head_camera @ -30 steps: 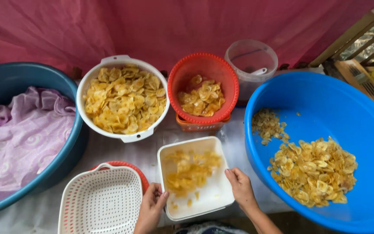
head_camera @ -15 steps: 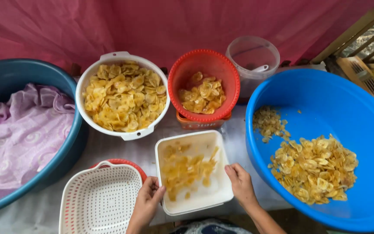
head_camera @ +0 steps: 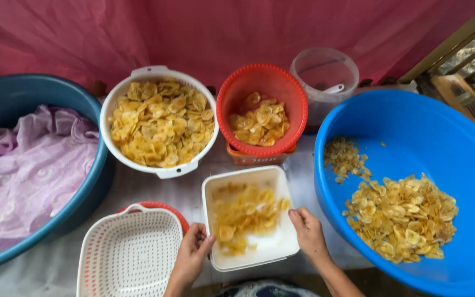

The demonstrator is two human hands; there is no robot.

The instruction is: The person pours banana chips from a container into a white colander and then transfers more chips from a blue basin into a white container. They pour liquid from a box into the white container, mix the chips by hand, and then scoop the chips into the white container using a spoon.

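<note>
A white rectangular container (head_camera: 270, 250) sits low in the middle, holding yellow fried chips (head_camera: 246, 214) that look blurred with motion. My left hand (head_camera: 192, 258) grips its left edge and my right hand (head_camera: 309, 234) grips its right edge. Just left of it stands an empty white perforated basket (head_camera: 130, 256) over a red one. Behind it a white colander (head_camera: 160, 121) is full of chips, and a red colander (head_camera: 262, 110) holds a smaller heap.
A big blue basin (head_camera: 413, 132) at right holds a pile of chips and some crumbs. A dark teal basin (head_camera: 6, 99) at left holds lilac cloth (head_camera: 28, 170). A clear tub with a white spoon (head_camera: 325, 77) stands at the back, before a red curtain.
The chips have shifted about inside the white container, which has moved slightly between my hands. Both hands keep their grip on its edges.
</note>
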